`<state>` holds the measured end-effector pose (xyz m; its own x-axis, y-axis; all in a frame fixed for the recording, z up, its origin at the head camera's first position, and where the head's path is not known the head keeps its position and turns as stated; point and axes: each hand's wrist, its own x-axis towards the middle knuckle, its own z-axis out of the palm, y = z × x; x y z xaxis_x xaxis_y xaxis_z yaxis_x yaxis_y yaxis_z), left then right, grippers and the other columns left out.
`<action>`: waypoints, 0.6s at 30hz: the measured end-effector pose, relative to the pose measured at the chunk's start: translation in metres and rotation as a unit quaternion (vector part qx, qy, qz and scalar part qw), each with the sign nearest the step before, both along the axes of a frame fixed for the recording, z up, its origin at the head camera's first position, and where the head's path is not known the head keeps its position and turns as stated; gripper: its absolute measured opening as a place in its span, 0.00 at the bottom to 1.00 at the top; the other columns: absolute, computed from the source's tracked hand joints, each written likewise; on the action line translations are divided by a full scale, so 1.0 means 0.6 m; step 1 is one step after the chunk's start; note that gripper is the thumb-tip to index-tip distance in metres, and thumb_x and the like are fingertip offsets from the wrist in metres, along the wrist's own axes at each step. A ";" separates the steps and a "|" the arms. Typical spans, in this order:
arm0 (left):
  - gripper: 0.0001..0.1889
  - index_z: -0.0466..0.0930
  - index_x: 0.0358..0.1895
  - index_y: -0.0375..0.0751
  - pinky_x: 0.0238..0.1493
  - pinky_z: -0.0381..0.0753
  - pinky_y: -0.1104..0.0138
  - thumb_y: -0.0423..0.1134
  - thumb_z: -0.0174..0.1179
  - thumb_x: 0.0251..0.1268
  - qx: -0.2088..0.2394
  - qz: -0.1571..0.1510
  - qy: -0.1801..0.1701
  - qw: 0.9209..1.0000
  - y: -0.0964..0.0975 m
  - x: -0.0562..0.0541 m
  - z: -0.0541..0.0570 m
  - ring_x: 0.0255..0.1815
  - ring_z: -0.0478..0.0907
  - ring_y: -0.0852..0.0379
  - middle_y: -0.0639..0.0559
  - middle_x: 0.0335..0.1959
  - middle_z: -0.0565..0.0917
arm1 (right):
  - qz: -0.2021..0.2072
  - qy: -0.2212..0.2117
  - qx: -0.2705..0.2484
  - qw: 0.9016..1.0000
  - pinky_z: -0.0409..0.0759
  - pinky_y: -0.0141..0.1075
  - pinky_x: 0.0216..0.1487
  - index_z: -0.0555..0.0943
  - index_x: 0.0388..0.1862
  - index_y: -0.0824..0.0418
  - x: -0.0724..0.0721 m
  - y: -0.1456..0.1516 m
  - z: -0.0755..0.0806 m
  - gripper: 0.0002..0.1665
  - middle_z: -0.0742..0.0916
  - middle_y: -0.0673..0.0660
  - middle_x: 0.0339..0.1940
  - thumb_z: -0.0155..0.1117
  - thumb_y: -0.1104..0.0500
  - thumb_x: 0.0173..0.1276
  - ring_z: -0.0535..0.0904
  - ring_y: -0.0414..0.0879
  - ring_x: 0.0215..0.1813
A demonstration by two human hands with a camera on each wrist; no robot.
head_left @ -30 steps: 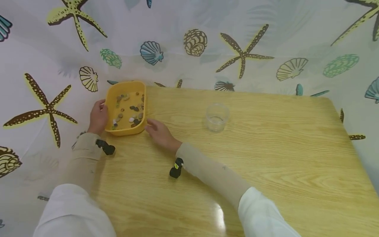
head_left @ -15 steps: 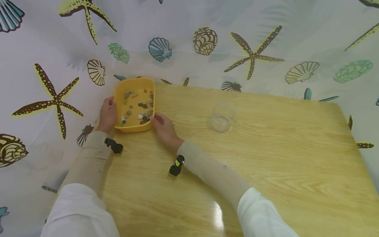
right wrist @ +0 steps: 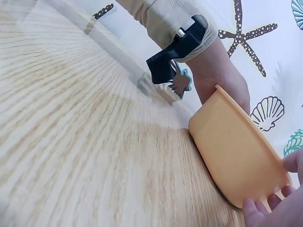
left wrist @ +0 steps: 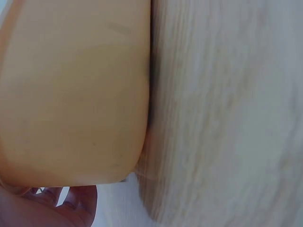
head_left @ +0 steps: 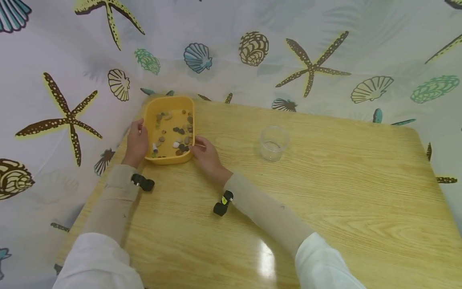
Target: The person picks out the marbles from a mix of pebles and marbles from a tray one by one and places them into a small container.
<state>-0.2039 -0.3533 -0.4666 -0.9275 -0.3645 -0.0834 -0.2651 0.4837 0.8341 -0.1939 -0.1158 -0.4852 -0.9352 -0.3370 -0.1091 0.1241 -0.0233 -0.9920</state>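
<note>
In the head view, a yellow plastic basin [head_left: 169, 160] stands at the left end of the table with several small pebbles [head_left: 180, 130] scattered over its bottom. My left hand [head_left: 136, 144] holds its left side, thumb up by the rim; the left wrist view shows curled fingers [left wrist: 80, 205] against the basin's wall. At the near right corner, my right hand [head_left: 208, 158] grips the basin, the thumb at the rim. In the right wrist view, the right fingertips [right wrist: 251, 210] press the outer wall low down. Part of each hand is hidden by the basin.
A clear round cup [head_left: 274, 146] stands on the wooden table [head_left: 325, 180], right of the basin. A white curtain [head_left: 223, 76] with starfish and shell prints hangs along the table's back and left sides. Black wrist cameras [head_left: 142, 182] are strapped to both forearms.
The basin has shifted slightly right, closer to the clear cup, with both hands on it. My right thumb has come onto the rim. The head view has also swung a little left.
</note>
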 end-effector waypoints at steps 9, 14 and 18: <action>0.27 0.49 0.71 0.40 0.59 0.65 0.54 0.49 0.28 0.75 0.012 -0.004 0.007 1.000 0.016 0.016 -0.004 0.58 0.65 0.48 0.40 0.62 0.63 | 0.008 0.009 0.012 1.000 0.75 0.34 0.53 0.69 0.63 0.65 0.011 0.016 -0.008 0.24 0.74 0.59 0.61 0.56 0.60 0.69 0.74 0.45 0.57; 0.28 0.49 0.71 0.40 0.58 0.66 0.53 0.50 0.28 0.75 0.020 -0.017 0.021 0.999 0.022 0.025 -0.009 0.59 0.65 0.46 0.40 0.63 0.62 | 0.008 0.012 0.024 1.000 0.75 0.34 0.53 0.69 0.63 0.62 0.022 0.027 -0.009 0.24 0.74 0.57 0.60 0.56 0.58 0.69 0.74 0.45 0.57; 0.28 0.49 0.71 0.40 0.57 0.67 0.53 0.51 0.28 0.75 0.016 -0.025 0.029 0.999 0.029 0.034 -0.009 0.59 0.65 0.45 0.39 0.63 0.62 | 0.018 0.004 0.010 1.000 0.74 0.36 0.54 0.68 0.64 0.64 0.034 0.039 0.004 0.25 0.73 0.60 0.62 0.56 0.59 0.69 0.73 0.48 0.58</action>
